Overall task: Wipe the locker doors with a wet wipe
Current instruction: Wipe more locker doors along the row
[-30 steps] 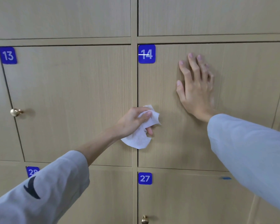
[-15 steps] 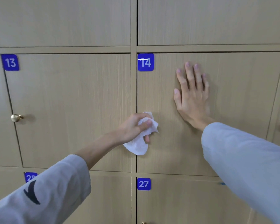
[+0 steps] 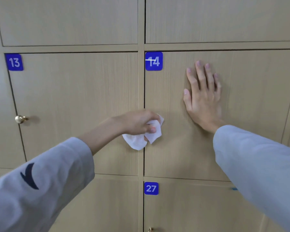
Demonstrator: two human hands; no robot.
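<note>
The left hand (image 3: 137,123) is bunching the wet wipe (image 3: 141,138), likely limp, light and damp, best gripped by its gathered middle, in curled fingers at locker door 14's (image 3: 249,97) left edge, while the right hand (image 3: 203,96) is pressing flat, fingers straight, on that door.

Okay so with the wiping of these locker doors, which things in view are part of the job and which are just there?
Part of the job:
- wet wipe, bunched in the left hand
- door 14, with the right hand flat on it
- door 13

Just there:
- brass knob on door 13
- number plates 13, 14, 27
</note>
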